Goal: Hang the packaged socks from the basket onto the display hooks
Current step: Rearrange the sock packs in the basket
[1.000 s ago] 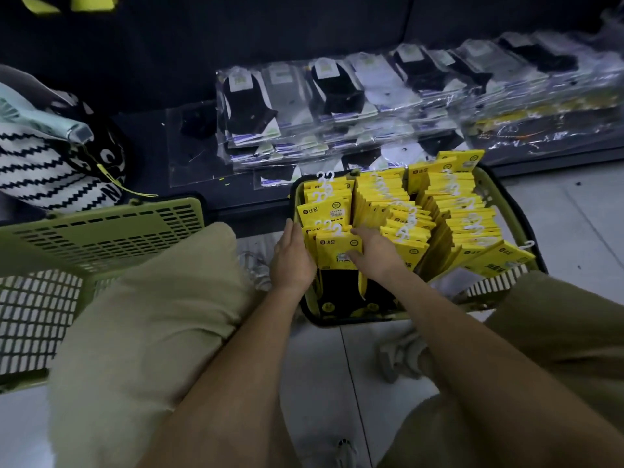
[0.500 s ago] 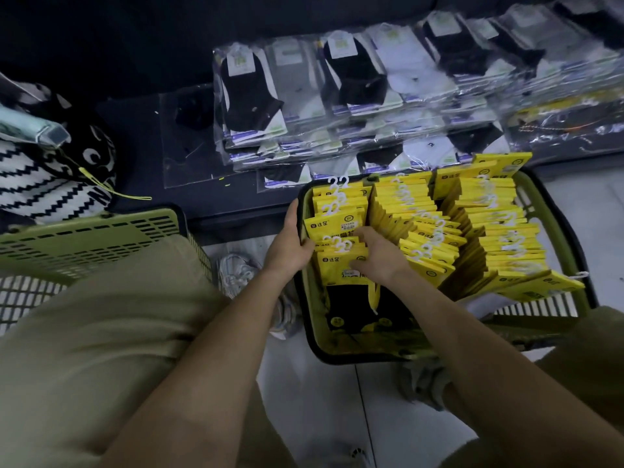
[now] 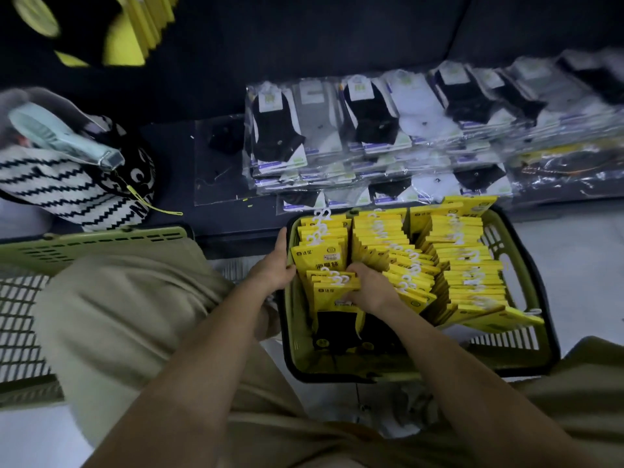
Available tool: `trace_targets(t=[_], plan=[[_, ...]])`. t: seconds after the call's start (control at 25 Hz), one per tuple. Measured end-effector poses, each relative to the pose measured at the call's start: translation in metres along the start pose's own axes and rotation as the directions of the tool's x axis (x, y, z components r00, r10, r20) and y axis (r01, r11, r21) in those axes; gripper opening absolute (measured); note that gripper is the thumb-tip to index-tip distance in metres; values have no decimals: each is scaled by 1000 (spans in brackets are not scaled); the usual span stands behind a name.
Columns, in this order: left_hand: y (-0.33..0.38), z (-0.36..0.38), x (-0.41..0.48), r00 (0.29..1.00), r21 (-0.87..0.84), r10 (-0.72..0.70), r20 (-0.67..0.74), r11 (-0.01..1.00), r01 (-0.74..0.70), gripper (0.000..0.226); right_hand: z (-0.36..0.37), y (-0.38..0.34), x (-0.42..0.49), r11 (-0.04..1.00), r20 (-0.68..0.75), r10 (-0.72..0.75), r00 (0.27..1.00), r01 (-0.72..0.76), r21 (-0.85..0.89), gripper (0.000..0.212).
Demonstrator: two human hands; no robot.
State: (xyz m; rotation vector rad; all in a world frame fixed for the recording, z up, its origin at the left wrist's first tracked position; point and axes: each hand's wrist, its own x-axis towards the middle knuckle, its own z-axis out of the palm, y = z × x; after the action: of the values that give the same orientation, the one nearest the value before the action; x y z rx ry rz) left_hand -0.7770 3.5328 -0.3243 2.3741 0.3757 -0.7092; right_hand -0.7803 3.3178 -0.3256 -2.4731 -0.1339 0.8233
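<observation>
Head view. Green basket (image 3: 526, 265) on the pale floor (image 3: 574, 258), set between the person's knees and filled with yellow sock packs (image 3: 466, 265) standing on edge in three rows, with white hangers (image 3: 320, 217) pointing up. Left hand (image 3: 273, 266) lies at the basket's left rim, just beside the left row. As far as I can see, its fingers run fairly straight along the rim, the thumb touches the nearest pack, and nothing is clasped in it. Right hand (image 3: 369, 288) is down in the left row, fingers curled and dug in among the packs. I read it as grasping the front bundle (image 3: 332, 290), where black socks show below the yellow cards. The right row leans toward the near right wall, well apart from both hands. Behind the basket, on a dark ledge (image 3: 175, 163), lie flat stacks of clear-wrapped socks (image 3: 371, 130) in black, grey and white. At left is a second green basket (image 3: 84, 241), partly covered by a knee in khaki cloth (image 3: 128, 315). Beyond it is a black-and-white zigzag cloth (image 3: 50, 190) with a pale blue item (image 3: 64, 136) resting on it. At top left are more yellow packs (image 3: 145, 21), blurred; I cannot tell how they are held up.
</observation>
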Motion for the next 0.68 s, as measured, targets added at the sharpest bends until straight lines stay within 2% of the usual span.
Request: trace_targets(t=[0.08, 0.16, 0.24, 0.28, 0.36, 0.44, 0.6, 0.68], plan=[[2, -3, -4, 1000, 71, -12, -13, 997, 13, 85, -5, -4, -2, 994, -16, 2, 1000, 0, 113, 56], [15, -9, -7, 991, 120, 41, -126, 992, -26, 76, -15, -8, -4, 977, -54, 9, 998, 3, 214, 58], [34, -18, -13, 964, -75, 139, -228, 984, -160, 68, -29, -13, -6, 952, -103, -15, 995, 46, 302, 57], [44, -21, -19, 959, -228, 169, -226, 948, -221, 67, -39, -16, -8, 937, -135, -39, 990, 83, 339, 55], [59, -21, -35, 967, -452, 194, -165, 856, -249, 67, -59, -27, -13, 898, -188, -88, 978, 159, 411, 52], [67, -17, -47, 967, -553, 178, -180, 795, -249, 67, -79, -40, -19, 852, -228, -133, 965, 229, 471, 48], [90, -38, -58, 935, -677, 118, -334, 660, -325, 59, -117, -68, -27, 789, -353, -182, 918, 351, 505, 44], [104, -54, -60, 921, -721, 116, -373, 588, -366, 51, -132, -81, -27, 685, -405, -134, 904, 380, 622, 36]])
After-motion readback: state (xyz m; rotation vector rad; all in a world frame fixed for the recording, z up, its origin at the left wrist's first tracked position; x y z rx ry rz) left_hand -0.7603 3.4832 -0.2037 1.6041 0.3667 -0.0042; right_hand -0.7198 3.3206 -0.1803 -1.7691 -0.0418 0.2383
